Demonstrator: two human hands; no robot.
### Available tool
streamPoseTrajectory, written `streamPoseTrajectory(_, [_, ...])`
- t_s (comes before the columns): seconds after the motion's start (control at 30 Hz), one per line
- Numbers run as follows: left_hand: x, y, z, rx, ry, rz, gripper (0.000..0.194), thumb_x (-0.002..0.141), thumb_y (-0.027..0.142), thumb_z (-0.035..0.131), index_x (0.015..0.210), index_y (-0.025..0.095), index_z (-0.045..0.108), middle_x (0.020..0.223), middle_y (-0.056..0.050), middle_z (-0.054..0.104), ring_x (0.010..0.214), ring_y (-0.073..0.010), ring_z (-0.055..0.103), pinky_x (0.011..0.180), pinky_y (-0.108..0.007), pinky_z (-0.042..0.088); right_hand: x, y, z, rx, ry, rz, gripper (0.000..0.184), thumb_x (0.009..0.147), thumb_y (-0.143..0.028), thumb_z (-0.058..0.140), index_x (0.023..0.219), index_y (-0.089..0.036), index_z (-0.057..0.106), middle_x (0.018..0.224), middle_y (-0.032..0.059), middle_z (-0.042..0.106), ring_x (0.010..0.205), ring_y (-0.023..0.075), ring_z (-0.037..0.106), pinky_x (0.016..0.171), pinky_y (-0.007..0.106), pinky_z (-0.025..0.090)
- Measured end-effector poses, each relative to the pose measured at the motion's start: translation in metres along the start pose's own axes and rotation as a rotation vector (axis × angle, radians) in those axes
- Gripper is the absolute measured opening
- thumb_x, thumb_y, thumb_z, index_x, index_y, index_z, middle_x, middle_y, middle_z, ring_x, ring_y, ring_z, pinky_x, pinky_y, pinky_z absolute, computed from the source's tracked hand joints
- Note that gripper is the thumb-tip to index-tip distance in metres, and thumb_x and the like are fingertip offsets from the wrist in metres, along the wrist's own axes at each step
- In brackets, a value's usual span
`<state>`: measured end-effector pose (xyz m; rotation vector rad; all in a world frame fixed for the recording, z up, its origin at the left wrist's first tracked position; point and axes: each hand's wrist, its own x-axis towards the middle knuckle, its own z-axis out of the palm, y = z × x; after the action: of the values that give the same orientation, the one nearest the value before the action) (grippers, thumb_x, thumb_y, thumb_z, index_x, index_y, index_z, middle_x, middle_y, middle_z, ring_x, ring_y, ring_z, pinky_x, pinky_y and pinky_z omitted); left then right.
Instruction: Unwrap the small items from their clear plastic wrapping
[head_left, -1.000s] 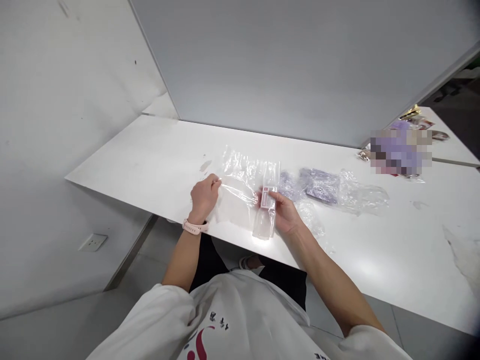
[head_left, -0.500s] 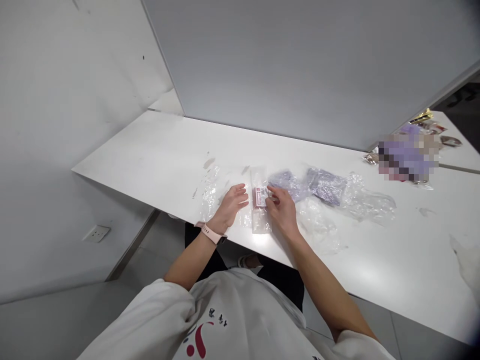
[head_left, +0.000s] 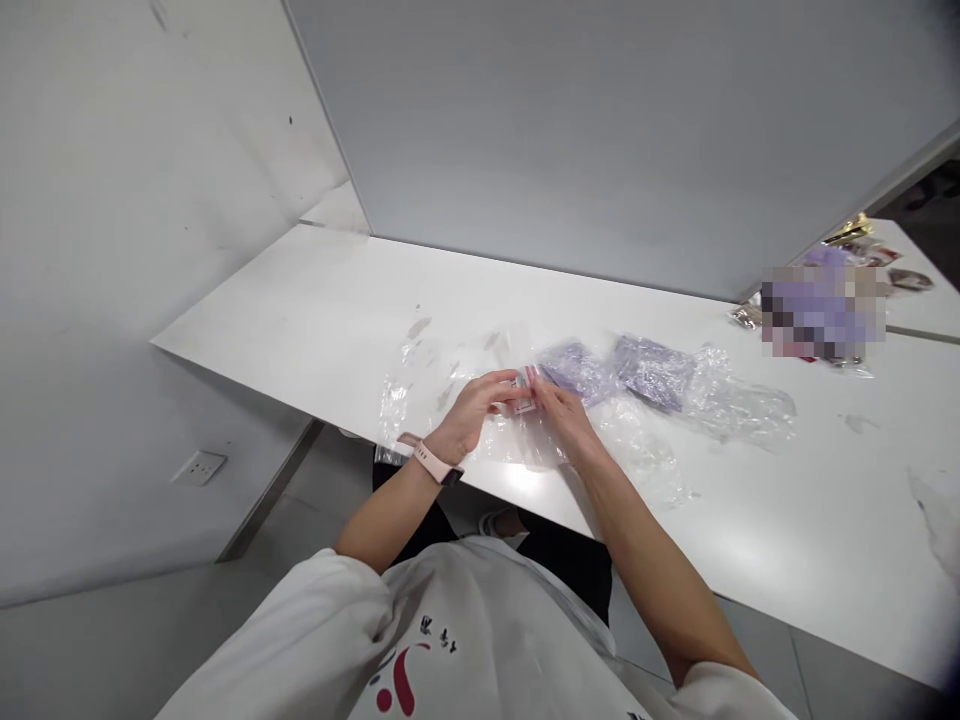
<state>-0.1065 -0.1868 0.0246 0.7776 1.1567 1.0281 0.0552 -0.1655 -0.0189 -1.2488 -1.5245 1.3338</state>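
My left hand [head_left: 474,408] and my right hand [head_left: 564,415] meet over the near edge of the white table [head_left: 300,310]. Both pinch a small clear plastic packet with a pink-and-white label [head_left: 523,389], fingers closed on its top. A larger clear plastic bag [head_left: 420,395] lies flat under and to the left of my hands. I wear a pink wristband on the left wrist.
Two purple packets in clear wrap [head_left: 651,370] lie just right of my hands, with crumpled clear plastic [head_left: 742,408] beyond them. A blurred pile of items [head_left: 821,308] sits at the far right. A grey partition [head_left: 600,130] backs the table. A wall socket [head_left: 198,466] is low on the left.
My left hand left the flat clear bag and came right to the labelled packet. Both hands now grip the packet, which is lifted slightly off the table.
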Motion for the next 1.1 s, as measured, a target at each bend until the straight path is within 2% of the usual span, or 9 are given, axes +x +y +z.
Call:
streamPoseTrajectory(0.13, [0.004, -0.015, 0.009, -0.009, 0.014, 0.055, 0.019, 0.077, 0.02, 0.065, 0.095, 0.014, 0.07, 0.088, -0.006, 0.07, 0.082, -0.0155, 0.06, 0.082, -0.031, 0.043, 0.001, -0.002, -0.004, -0.179, 0.013, 0.021, 0.061, 0.079, -0.068, 0.064, 0.117, -0.021, 0.07, 0.102, 0.01, 0.07, 0.093, 0.0279, 0.064, 0.084, 0.042, 0.05])
streamPoseTrajectory(0.27, [0.01, -0.025, 0.005, -0.033, 0.248, 0.132, 0.026, 0.072, 0.012, 0.061, 0.098, 0.016, 0.065, 0.107, -0.008, 0.066, 0.103, -0.0191, 0.06, 0.093, -0.033, 0.045, 0.003, 0.005, -0.006, -0.414, 0.134, -0.1, 0.078, 0.075, -0.054, 0.071, 0.143, -0.021, 0.053, 0.127, 0.0138, 0.064, 0.101, 0.029, 0.062, 0.091, 0.047, 0.048])
streamPoseTrajectory(0.4, [0.01, -0.024, 0.001, -0.051, 0.342, 0.143, 0.043, 0.073, 0.011, 0.059, 0.116, 0.019, 0.059, 0.138, -0.011, 0.054, 0.132, -0.0231, 0.048, 0.107, -0.035, 0.041, 0.003, 0.01, -0.004, -0.329, 0.094, -0.112, 0.058, 0.084, -0.047, 0.059, 0.135, -0.02, 0.06, 0.105, 0.0111, 0.07, 0.085, 0.0245, 0.063, 0.082, 0.044, 0.051])
streamPoseTrajectory(0.57, [0.01, -0.023, 0.003, 0.059, 0.171, 0.157, 0.058, 0.071, 0.008, 0.058, 0.129, 0.018, 0.054, 0.141, -0.012, 0.053, 0.132, -0.0252, 0.05, 0.106, -0.038, 0.044, 0.003, 0.01, -0.001, -0.021, -0.014, 0.079, 0.056, 0.083, -0.041, 0.057, 0.134, -0.019, 0.06, 0.06, -0.0019, 0.051, 0.056, 0.0167, 0.047, 0.058, 0.034, 0.042])
streamPoseTrajectory(0.67, [0.009, -0.025, -0.002, 0.311, 0.015, 0.215, 0.066, 0.075, 0.014, 0.063, 0.139, 0.019, 0.047, 0.139, -0.012, 0.054, 0.126, -0.027, 0.054, 0.107, -0.043, 0.044, 0.003, 0.007, -0.001, 0.099, -0.04, 0.178, 0.056, 0.079, -0.036, 0.058, 0.133, -0.019, 0.06, 0.061, -0.0026, 0.049, 0.054, 0.0149, 0.043, 0.055, 0.031, 0.037])
streamPoseTrajectory(0.8, [0.012, -0.021, -0.018, 0.691, -0.142, 0.34, 0.069, 0.081, 0.03, 0.071, 0.145, 0.023, 0.046, 0.154, -0.011, 0.042, 0.141, -0.0298, 0.039, 0.116, -0.046, 0.033, 0.003, 0.005, -0.003, 0.138, -0.014, 0.226, 0.056, 0.076, -0.03, 0.061, 0.131, -0.019, 0.059, 0.063, -0.0021, 0.05, 0.056, 0.0151, 0.044, 0.056, 0.031, 0.036])
streamPoseTrajectory(0.87, [0.016, -0.016, -0.026, 0.792, -0.22, 0.345, 0.081, 0.08, 0.038, 0.074, 0.151, 0.027, 0.038, 0.153, -0.011, 0.043, 0.139, -0.031, 0.04, 0.112, -0.047, 0.036, 0.003, 0.005, -0.004, 0.163, -0.019, 0.235, 0.057, 0.076, -0.03, 0.062, 0.132, -0.02, 0.058, 0.066, -0.0012, 0.054, 0.058, 0.0151, 0.047, 0.057, 0.031, 0.037])
streamPoseTrajectory(1.0, [0.029, -0.005, -0.036, 0.953, -0.284, 0.353, 0.111, 0.074, 0.045, 0.079, 0.161, 0.03, 0.012, 0.131, -0.011, 0.057, 0.12, -0.0302, 0.05, 0.098, -0.044, 0.043, 0.002, 0.003, -0.007, 0.211, -0.072, 0.256, 0.057, 0.078, -0.033, 0.064, 0.133, -0.022, 0.058, 0.071, 0.0, 0.058, 0.063, 0.0163, 0.053, 0.06, 0.031, 0.04])
streamPoseTrajectory(1.1, [0.037, -0.003, -0.036, 1.062, -0.32, 0.417, 0.116, 0.074, 0.047, 0.078, 0.162, 0.029, 0.004, 0.115, -0.008, 0.06, 0.109, -0.0287, 0.05, 0.093, -0.043, 0.043, 0.001, 0.0, -0.009, 0.181, -0.119, 0.233, 0.055, 0.08, -0.033, 0.063, 0.134, -0.023, 0.057, 0.069, -0.0012, 0.056, 0.062, 0.0158, 0.053, 0.061, 0.031, 0.04])
